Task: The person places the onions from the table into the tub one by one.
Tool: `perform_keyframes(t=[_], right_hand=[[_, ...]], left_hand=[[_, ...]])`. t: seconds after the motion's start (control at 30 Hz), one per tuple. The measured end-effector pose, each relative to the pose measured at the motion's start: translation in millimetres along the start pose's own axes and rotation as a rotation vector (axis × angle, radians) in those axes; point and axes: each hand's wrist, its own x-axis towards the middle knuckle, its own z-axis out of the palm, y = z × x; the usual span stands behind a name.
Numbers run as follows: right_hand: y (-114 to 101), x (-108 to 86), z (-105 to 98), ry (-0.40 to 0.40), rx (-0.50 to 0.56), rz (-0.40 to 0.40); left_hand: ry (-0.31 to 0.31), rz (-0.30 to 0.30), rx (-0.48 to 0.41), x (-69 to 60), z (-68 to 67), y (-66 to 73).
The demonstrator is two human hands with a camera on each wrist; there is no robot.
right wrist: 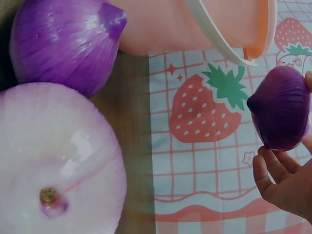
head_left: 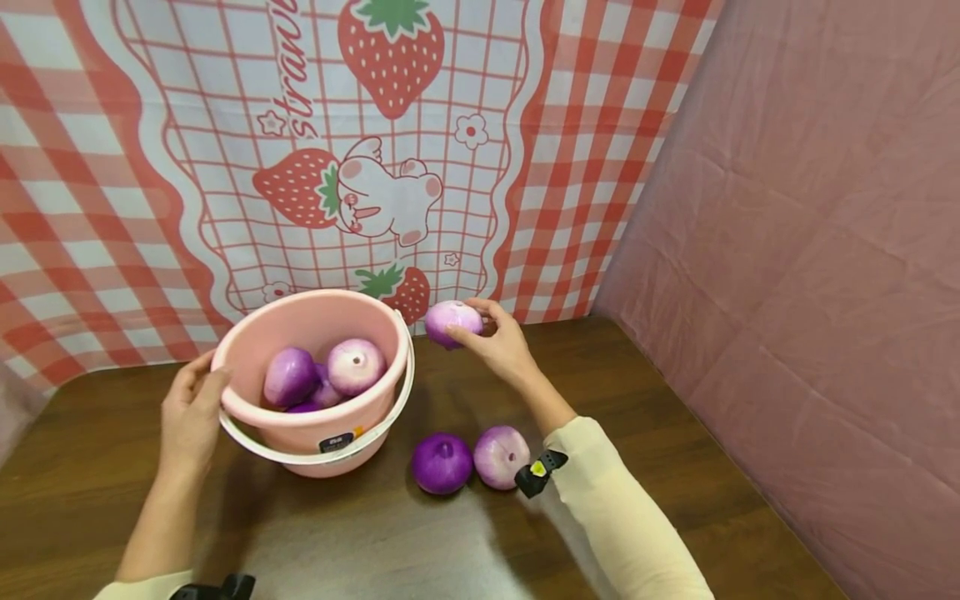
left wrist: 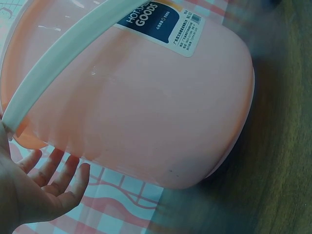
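A pink bucket (head_left: 322, 433) with a white handle (head_left: 300, 457) stands on the table, tilted a little. Several purple onions lie inside it, among them a pale one (head_left: 357, 367) and a darker one (head_left: 291, 377). My left hand (head_left: 191, 415) grips the bucket's left rim, thumb on the near side. To the right of the bucket, above the table, my right hand (head_left: 504, 340) holds a purple onion (right wrist: 282, 108) between thumb and fingers. Below it, two more onions sit side by side on the table: a deep purple one (head_left: 442, 463) and a paler one (head_left: 502, 457).
Behind the table hangs a red-and-white checked cloth (head_left: 577, 167) with strawberry prints. A plain pink cloth (head_left: 787, 250) covers the right side. The brown wooden table top (head_left: 645, 433) extends to the right of the onions. A label (left wrist: 161, 24) is stuck on the bucket's side.
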Motion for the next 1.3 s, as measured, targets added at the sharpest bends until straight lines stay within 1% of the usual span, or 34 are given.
perform_keyframes(t=[0.2,0.43,0.7,0.9,1.1,1.3], right_hand=[[-8.5,1.7,2.0,0.002,0.02,-0.018],[-18.9,3.8,5.9,0.006,0.033,-0.015],[-27.6,6.7,9.8,0.008,0.021,-0.06],[-35.1,8.6,12.3,-0.002,0.017,-0.066],[-42.3,11.3,15.3,-0.015,0.01,-0.101],[-48.2,13.5,19.0,-0.016,0.02,-0.11]], left_hand=[[0.004,-0.003,0.0,1.1,0.7,-0.7],[0.002,-0.004,-0.001,1.2,0.8,-0.5],[0.016,-0.011,0.011,0.1,0.5,-0.1],[0.012,-0.011,-0.005,0.1,0.5,0.1],[0.016,-0.01,-0.001,0.3,0.6,0.1],[0.019,-0.014,-0.013,0.9,0.9,0.0]])
